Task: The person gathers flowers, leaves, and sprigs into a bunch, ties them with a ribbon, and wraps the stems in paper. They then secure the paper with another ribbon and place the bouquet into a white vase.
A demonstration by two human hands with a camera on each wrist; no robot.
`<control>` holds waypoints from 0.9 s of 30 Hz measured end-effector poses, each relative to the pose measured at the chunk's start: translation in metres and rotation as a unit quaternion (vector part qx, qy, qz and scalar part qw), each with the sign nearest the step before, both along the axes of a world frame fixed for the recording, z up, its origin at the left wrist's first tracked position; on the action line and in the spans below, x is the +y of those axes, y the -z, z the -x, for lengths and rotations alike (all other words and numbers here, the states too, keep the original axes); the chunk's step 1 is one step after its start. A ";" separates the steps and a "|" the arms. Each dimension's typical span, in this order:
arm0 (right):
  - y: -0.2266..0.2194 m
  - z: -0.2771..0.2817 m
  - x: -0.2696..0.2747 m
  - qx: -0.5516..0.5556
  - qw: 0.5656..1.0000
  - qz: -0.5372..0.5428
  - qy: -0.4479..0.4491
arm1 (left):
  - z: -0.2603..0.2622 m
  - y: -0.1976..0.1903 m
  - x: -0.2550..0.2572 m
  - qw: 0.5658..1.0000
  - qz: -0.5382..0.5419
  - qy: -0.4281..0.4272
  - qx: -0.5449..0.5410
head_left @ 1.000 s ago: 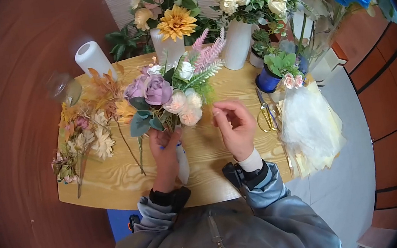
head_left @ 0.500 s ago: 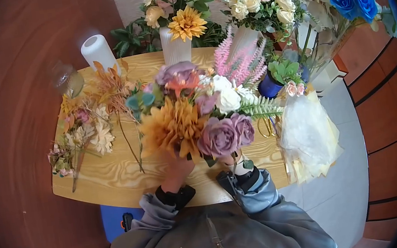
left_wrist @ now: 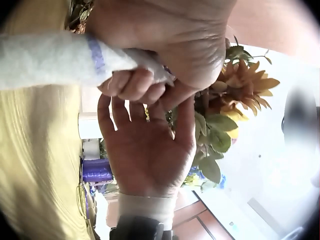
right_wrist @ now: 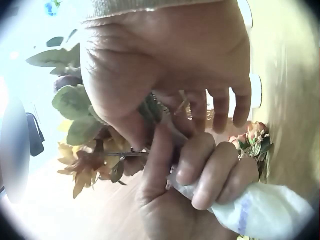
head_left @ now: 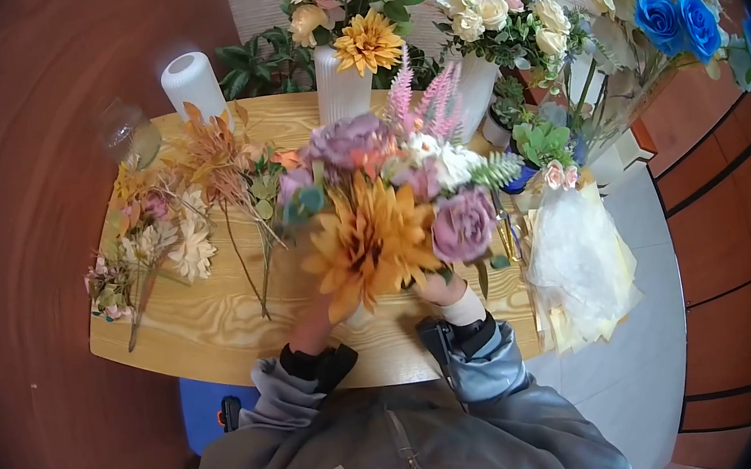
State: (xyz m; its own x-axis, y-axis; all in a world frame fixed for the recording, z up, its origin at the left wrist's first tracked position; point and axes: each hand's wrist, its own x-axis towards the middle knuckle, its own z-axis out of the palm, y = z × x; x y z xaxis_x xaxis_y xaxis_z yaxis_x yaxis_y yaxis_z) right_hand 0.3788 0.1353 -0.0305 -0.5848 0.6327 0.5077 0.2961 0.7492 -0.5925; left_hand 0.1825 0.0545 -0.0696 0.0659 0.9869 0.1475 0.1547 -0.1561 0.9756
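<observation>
A bouquet with purple roses, a large orange bloom and pink spikes stands between both hands, its blooms tipped toward the head camera. My left hand grips its stem bundle, with the fingers curled round the white wrapping, which bears a blue mark. Opposite it, my right hand lies against the stems just under the flowers, fingers fairly straight and apart. From the head, the blooms hide most of both hands; only the edge of the right hand and the left wrist show below.
Loose dried-look flowers lie at the table's left. White vases, some with flowers, line the back. A blue pot with a green plant, gold scissors and pale wrapping sheets are at the right.
The bouquet has tipped toward me and turned, so the big orange bloom now faces the head camera. My right hand has moved in from beside it to the stems.
</observation>
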 end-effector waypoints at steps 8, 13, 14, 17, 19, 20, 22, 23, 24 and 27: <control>-0.100 0.002 -0.028 0.002 0.961 0.277 -0.011 | -0.017 -0.006 0.024 0.974 -0.078 -0.093 -0.193; -0.127 0.015 -0.046 0.173 0.965 0.196 -0.015 | -0.018 -0.049 0.010 0.975 -0.068 -0.204 0.052; -0.132 0.019 -0.050 0.238 0.952 0.192 -0.004 | -0.017 -0.036 0.010 0.975 -0.069 -0.203 0.053; -0.151 0.027 -0.052 0.183 0.980 0.076 0.021 | -0.014 -0.009 0.006 0.987 -0.041 -0.158 0.000; -0.144 0.023 -0.046 0.174 0.984 0.027 0.018 | -0.012 0.003 0.003 0.990 -0.023 -0.132 -0.035; -0.141 0.020 -0.044 0.165 0.986 -0.020 0.016 | -0.010 0.009 0.001 0.991 -0.014 -0.119 -0.053; -0.147 0.017 -0.044 0.209 0.976 -0.013 0.059 | -0.008 0.007 -0.002 0.992 0.005 -0.091 -0.089; -0.149 0.015 -0.043 0.253 0.962 -0.005 0.105 | -0.006 0.005 -0.003 0.992 0.005 -0.091 -0.089; -0.151 0.012 -0.041 0.278 0.955 -0.005 0.103 | -0.004 -0.011 -0.005 0.980 -0.033 -0.106 0.165; -0.174 0.013 -0.035 0.258 0.962 -0.060 0.070 | -0.008 -0.030 0.004 0.945 -0.089 -0.112 0.293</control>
State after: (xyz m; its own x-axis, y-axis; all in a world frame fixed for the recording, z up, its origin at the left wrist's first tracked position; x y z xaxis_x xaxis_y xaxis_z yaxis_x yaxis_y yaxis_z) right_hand 0.3656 0.1001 0.1432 -0.1489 0.6059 0.7815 0.0880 0.7953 -0.5998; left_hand 0.1903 0.0582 -0.0396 -0.0198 0.9485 0.3162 0.7090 -0.2096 0.6734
